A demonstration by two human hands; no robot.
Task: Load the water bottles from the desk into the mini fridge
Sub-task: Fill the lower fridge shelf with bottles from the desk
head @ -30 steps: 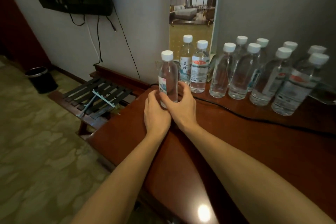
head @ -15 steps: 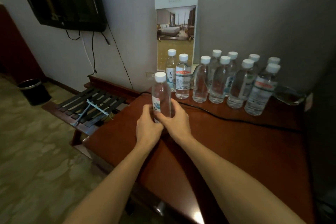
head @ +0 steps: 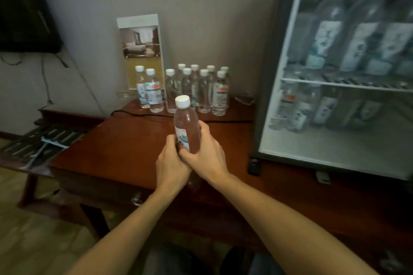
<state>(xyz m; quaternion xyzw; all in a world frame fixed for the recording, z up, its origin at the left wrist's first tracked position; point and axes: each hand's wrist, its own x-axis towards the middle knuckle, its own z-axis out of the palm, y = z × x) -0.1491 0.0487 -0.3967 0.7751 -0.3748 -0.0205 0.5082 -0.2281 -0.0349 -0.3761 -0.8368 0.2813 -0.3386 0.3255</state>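
Observation:
Both hands hold one clear water bottle (head: 186, 123) with a white cap upright above the middle of the dark wooden desk (head: 125, 140). My left hand (head: 171, 166) wraps its lower part from the left, and my right hand (head: 206, 156) grips it from the right. Several more water bottles (head: 196, 89) stand in a cluster at the back of the desk by the wall. The mini fridge (head: 268, 87) stands on the desk at the right; through its glass front I see two shelves holding several bottles.
A hotel brochure card (head: 140, 35) leans on the wall behind the bottles. A black cable (head: 138, 115) runs across the desk's back. A glass ashtray (head: 244, 97) sits beside the fridge. A luggage rack (head: 42, 140) stands left, under a wall TV (head: 24, 11).
The held bottle has come off the desk and moved toward me and to the right. My view has swung right, bringing the mini fridge into sight.

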